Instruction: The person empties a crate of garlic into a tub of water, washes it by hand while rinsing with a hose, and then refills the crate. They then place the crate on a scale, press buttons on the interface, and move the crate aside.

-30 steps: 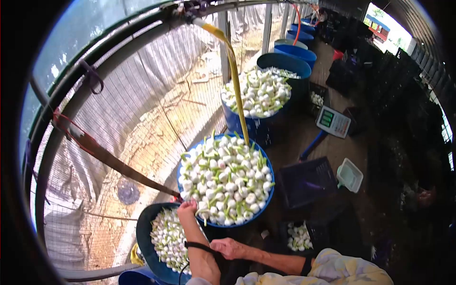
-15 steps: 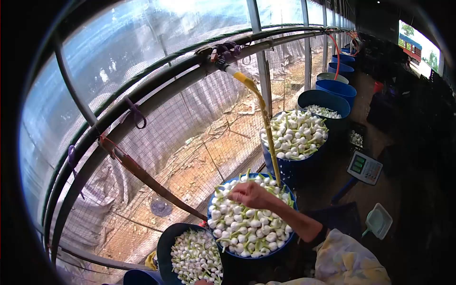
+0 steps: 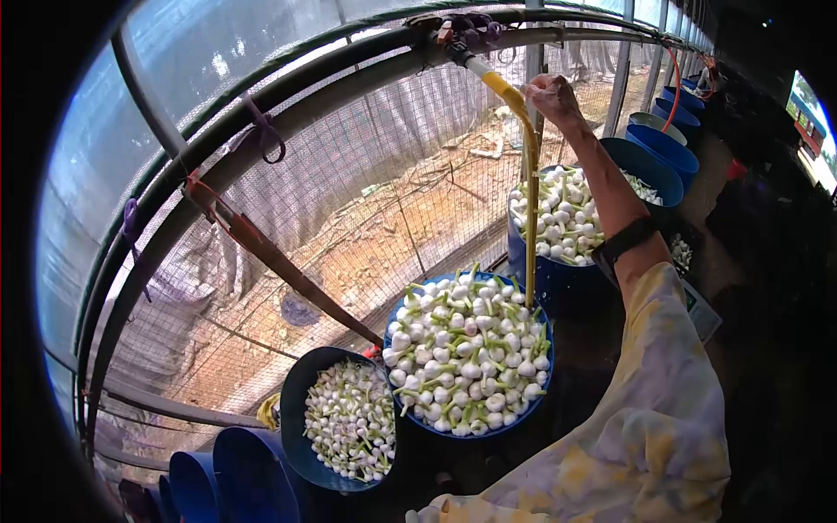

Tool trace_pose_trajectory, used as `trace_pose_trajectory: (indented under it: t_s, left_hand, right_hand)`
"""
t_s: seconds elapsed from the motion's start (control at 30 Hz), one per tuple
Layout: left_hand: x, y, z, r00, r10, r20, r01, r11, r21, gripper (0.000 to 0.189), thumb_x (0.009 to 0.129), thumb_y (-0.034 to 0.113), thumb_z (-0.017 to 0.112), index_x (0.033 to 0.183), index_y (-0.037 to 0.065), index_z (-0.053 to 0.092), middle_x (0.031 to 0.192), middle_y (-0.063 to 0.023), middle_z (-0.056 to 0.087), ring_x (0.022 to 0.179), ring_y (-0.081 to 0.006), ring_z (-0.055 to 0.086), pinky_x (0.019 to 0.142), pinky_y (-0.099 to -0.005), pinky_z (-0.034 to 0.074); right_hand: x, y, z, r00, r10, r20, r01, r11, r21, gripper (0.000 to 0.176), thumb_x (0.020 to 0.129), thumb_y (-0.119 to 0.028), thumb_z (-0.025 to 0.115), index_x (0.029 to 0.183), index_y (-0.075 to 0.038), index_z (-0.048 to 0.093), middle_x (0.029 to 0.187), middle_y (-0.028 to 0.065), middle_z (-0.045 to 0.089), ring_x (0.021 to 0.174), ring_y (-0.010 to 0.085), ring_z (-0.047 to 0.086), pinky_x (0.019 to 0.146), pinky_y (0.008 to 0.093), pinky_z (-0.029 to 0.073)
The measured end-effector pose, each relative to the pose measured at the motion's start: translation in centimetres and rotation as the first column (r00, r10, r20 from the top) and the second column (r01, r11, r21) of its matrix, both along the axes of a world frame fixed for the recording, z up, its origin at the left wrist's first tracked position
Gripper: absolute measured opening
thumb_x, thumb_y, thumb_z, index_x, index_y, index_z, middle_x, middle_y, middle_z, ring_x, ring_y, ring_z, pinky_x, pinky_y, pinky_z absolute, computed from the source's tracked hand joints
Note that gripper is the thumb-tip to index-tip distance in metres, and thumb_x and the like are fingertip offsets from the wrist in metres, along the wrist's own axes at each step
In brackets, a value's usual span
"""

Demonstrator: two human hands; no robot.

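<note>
My right hand point(image 3: 553, 99) is raised just beside the yellow hose point(image 3: 531, 192), below the valve point(image 3: 455, 50) it hangs from; the fingers are curled in toward the palm, and I cannot tell whether they pinch anything or touch the hose. My left hand is out of view, so I cannot tell how its fingers stand. The hose drops to the far right edge of the blue tub point(image 3: 542, 315), where its lower end goes out of sight. White garlic bulbs point(image 3: 462, 357) with green stems are heaped in that tub up to the rim, a few stems poking over its far edge. By its near left edge leans a dark oval tub point(image 3: 298, 410) with smaller garlic point(image 3: 353, 423) inside. Beyond the far right edge stands a second blue tub point(image 3: 558, 275), also piled with bulbs and partly covered by my forearm. The digital scale point(image 3: 700, 315) shows only as a strip past my patterned sleeve point(image 3: 645, 383), its writing too hidden to read; any mark on the black wristband point(image 3: 629, 237) is too dark to make out. At lower left, blue drums point(image 3: 248, 471) are cut off by the bottom of my view, and the floor on the right sinks into shadow.
</note>
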State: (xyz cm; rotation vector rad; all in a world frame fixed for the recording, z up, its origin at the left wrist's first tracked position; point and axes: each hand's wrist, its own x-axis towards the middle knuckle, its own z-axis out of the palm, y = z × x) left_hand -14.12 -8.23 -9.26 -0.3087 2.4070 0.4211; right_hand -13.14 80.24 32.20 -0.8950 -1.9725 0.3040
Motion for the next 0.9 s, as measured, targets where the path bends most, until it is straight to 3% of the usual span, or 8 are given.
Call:
trace_pose_trajectory:
  t_s: [0.17,0.33,0.37,0.43,0.53,0.77,0.83,0.9]
  left_hand:
    - [6.0,-3.4,-3.4,0.981,0.126,0.15,-0.153,0.97,0.186,0.031,0.081,0.033,0.056,0.09,0.005,0.063,0.086,-0.0173,0.06,0.079,-0.0326,0.057,0.069,-0.0482,0.044]
    - [9.3,-6.4,-2.8,0.935,0.24,0.262,-0.291,0.94,0.179,0.032,0.081,0.033,0.056,0.093,0.005,0.062,0.09,-0.0175,0.06,0.083,-0.033,0.056,0.073,-0.0494,0.044]
    - [9.1,-6.8,-2.3,0.928,0.258,0.268,-0.309,0.936,0.169,0.032,0.081,0.034,0.056,0.093,0.005,0.062,0.091,-0.0175,0.06,0.084,-0.0331,0.056,0.073,-0.0497,0.043]
    - [8.6,-7.1,-2.0,0.913,0.282,0.294,-0.335,0.93,0.149,0.032,0.081,0.034,0.057,0.095,0.005,0.061,0.093,-0.0176,0.06,0.086,-0.0333,0.056,0.075,-0.0502,0.043]
    - [7.4,-7.6,-1.8,0.894,0.324,0.31,-0.373,0.921,0.112,0.033,0.081,0.034,0.057,0.096,0.005,0.061,0.095,-0.0176,0.059,0.088,-0.0335,0.055,0.077,-0.0509,0.043]
    - [4.0,-9.4,0.4,0.845,0.44,0.305,-0.445,0.894,-0.058,0.036,0.081,0.035,0.057,0.1,0.005,0.059,0.101,-0.0178,0.059,0.095,-0.0341,0.054,0.082,-0.0527,0.042]
    - [2.2,-9.4,1.0,0.835,0.461,0.299,-0.455,0.885,-0.094,0.036,0.081,0.035,0.058,0.101,0.005,0.059,0.103,-0.0179,0.058,0.097,-0.0343,0.054,0.084,-0.0532,0.041]
    - [-0.5,-8.8,1.0,0.833,0.456,0.313,-0.448,0.888,-0.099,0.037,0.081,0.035,0.058,0.102,0.005,0.059,0.105,-0.0179,0.058,0.098,-0.0345,0.053,0.085,-0.0537,0.041]
  right_hand:
    - [4.7,-1.2,-4.0,0.965,0.237,0.113,-0.219,0.964,-0.153,0.029,0.083,-0.03,0.059,0.09,-0.002,0.066,0.075,0.0081,0.065,0.071,0.0169,0.061,0.063,0.0289,0.047]
    - [11.2,-6.3,-9.9,0.993,0.029,0.115,0.0,0.97,-0.243,0.022,0.082,-0.021,0.062,0.088,0.0,0.063,0.07,0.0022,0.059,0.063,0.0119,0.055,0.057,0.0267,0.046]
    - [13.2,-5.1,-12.9,0.974,0.105,0.203,-0.117,0.992,0.045,0.022,0.082,-0.023,0.061,0.088,-0.002,0.065,0.069,0.0016,0.059,0.063,0.0111,0.055,0.059,0.0259,0.046]
    - [17.4,-4.3,-20.5,0.952,0.111,0.284,-0.116,0.993,0.003,0.023,0.079,-0.023,0.059,0.085,-0.003,0.066,0.068,0.0042,0.061,0.061,0.0126,0.057,0.061,0.0272,0.048]
    - [22.9,-8.6,-32.3,0.949,-0.008,0.314,0.236,0.679,-0.695,0.027,0.076,-0.025,0.061,0.08,0.001,0.066,0.064,0.0094,0.062,0.054,0.0156,0.059,0.05,0.0305,0.048]
    - [27.3,-20.9,-51.1,0.938,0.116,0.326,0.322,0.054,-0.945,0.025,0.077,-0.029,0.065,0.08,-0.004,0.063,0.072,0.0034,0.061,0.058,0.0141,0.061,0.044,0.028,0.047]
    - [25.6,-19.8,-53.2,0.981,0.006,0.193,0.193,0.036,-0.981,0.034,0.078,-0.037,0.064,0.086,-0.004,0.064,0.08,0.0061,0.063,0.069,0.0166,0.063,0.053,0.0297,0.05]
    - [23.9,-17.0,-54.6,0.826,-0.455,-0.332,-0.434,-0.137,-0.891,0.054,0.085,-0.046,0.056,0.105,0.004,0.055,0.099,0.0157,0.062,0.087,0.0253,0.062,0.073,0.0374,0.051]
